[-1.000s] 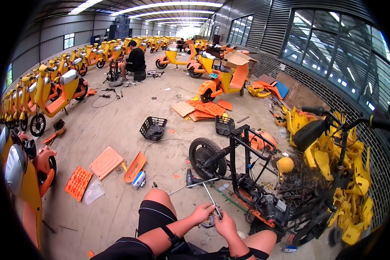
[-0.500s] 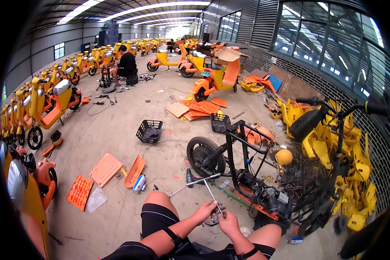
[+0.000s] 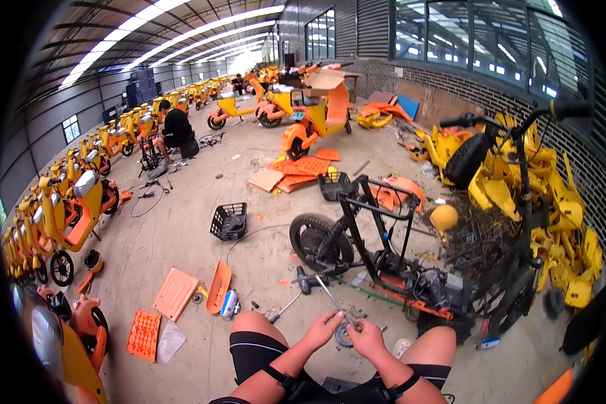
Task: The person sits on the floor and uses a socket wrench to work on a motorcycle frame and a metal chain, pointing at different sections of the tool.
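In front of my knees, both hands are closed on the near end of a slim metal T-handle wrench (image 3: 328, 294). My left hand (image 3: 324, 328) pinches the shaft, and my right hand (image 3: 366, 338) grips it right beside. The shaft slants away and left; its crossbar is hard to make out against the clutter behind. Beyond it a cordless drill (image 3: 307, 283) lies on the floor, with a thin metal rod (image 3: 287, 307) close by. A stripped black scooter frame (image 3: 384, 236) stands to my right, its wheel (image 3: 321, 241) toward the middle. Small round metal parts (image 3: 344, 335) lie under my hands.
Left of my knee are a spray can (image 3: 229, 305), orange panels (image 3: 176, 293) and a black basket (image 3: 229, 221). Yellow body parts (image 3: 552, 236) heap along the right wall. Farther off, a person (image 3: 176, 128) sits near rows of yellow scooters (image 3: 67, 219).
The whole view has shifted, so the floor items near me appear lower and farther right. The wrench's crossbar, plain before, now shows far less. Both hands still hold its shaft.
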`<state>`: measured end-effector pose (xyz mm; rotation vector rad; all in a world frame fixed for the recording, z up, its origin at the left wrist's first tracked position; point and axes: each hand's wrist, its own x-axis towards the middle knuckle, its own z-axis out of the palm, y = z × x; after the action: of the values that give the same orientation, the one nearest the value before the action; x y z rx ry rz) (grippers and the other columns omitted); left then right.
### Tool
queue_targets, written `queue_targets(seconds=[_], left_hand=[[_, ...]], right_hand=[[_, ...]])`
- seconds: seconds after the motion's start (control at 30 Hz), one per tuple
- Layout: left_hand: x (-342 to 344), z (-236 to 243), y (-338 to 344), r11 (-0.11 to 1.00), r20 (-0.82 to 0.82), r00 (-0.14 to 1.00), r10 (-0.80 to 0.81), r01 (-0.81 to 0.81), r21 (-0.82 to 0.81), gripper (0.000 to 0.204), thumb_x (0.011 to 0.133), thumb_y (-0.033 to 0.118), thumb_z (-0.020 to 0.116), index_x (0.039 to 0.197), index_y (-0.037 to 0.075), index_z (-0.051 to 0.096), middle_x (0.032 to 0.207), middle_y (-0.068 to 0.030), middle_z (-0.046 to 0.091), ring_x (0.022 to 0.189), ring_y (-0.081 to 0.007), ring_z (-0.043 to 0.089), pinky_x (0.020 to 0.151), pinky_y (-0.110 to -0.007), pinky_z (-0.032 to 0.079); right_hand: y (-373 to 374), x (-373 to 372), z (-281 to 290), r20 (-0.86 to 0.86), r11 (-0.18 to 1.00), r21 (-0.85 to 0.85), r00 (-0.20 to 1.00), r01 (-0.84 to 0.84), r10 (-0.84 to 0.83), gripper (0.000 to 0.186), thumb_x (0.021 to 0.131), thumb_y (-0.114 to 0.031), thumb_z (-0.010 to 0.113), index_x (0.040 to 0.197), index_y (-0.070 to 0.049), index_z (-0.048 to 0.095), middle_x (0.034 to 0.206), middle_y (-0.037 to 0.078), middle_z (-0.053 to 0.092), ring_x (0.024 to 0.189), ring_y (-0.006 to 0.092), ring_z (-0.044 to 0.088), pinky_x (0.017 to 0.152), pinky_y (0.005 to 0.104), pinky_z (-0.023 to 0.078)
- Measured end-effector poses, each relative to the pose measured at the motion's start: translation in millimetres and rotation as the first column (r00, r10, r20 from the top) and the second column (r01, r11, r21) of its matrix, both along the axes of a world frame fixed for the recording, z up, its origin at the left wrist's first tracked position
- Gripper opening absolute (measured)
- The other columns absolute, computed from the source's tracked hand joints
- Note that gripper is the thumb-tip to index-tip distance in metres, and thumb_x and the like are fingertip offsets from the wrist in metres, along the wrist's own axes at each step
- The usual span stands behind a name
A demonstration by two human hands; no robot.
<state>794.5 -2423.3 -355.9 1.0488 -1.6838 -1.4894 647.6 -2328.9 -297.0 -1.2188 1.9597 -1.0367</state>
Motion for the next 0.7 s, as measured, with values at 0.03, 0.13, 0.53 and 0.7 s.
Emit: queue_targets(seconds=[0.03,0.13,0.53,0.7], left_hand=[[4.9,1.3,1.6,0.989,0.03,0.997,0.072,-0.067,-0.131,0.039,0.106,0.035,0.06,0.13,0.005,0.068,0.107,-0.0065,0.07,0.094,-0.0172,0.063,0.084,-0.031,0.051],[25.3,35.8,-4.2,0.862,0.042,0.948,0.315,-0.267,-0.43,0.039,0.1,0.029,0.068,0.13,0.004,0.068,0.106,-0.0117,0.069,0.098,-0.0235,0.065,0.091,-0.036,0.051],[104.5,399.3,-63.1,-0.134,-0.081,0.903,0.422,-0.026,-0.991,0.061,0.071,0.02,0.093,0.129,0.018,0.072,0.088,-0.0043,0.053,0.086,-0.0234,0.05,0.08,-0.037,0.044],[143.9,450.6,-62.0,-0.139,-0.167,0.834,0.526,-0.11,-0.984,0.068,0.072,0.017,0.093,0.135,0.016,0.068,0.103,-0.0026,0.053,0.097,-0.0197,0.05,0.089,-0.034,0.047]], right_hand=[[0.6,-2.1,1.3,-0.021,1.0,0.0,1.0,0.011,-0.011,0.037,0.09,-0.035,0.071,0.108,-0.003,0.073,0.092,0.018,0.076,0.088,0.0346,0.074,0.079,0.0422,0.056],[-2.0,-9.8,4.1,0.015,0.997,0.059,0.998,0.054,-0.055,0.038,0.09,-0.036,0.069,0.109,-0.003,0.073,0.094,0.019,0.076,0.089,0.0365,0.074,0.08,0.0432,0.057],[-14.6,-19.5,-12.5,0.063,0.983,-0.157,0.995,0.091,-0.082,0.035,0.091,-0.027,0.071,0.107,0.004,0.071,0.091,0.02,0.075,0.087,0.03,0.074,0.08,0.038,0.056],[-10.5,-23.0,-13.1,0.074,0.992,-0.107,0.995,0.072,-0.064,0.035,0.09,-0.026,0.072,0.107,0.005,0.071,0.089,0.018,0.075,0.082,0.0269,0.073,0.078,0.0371,0.055]])
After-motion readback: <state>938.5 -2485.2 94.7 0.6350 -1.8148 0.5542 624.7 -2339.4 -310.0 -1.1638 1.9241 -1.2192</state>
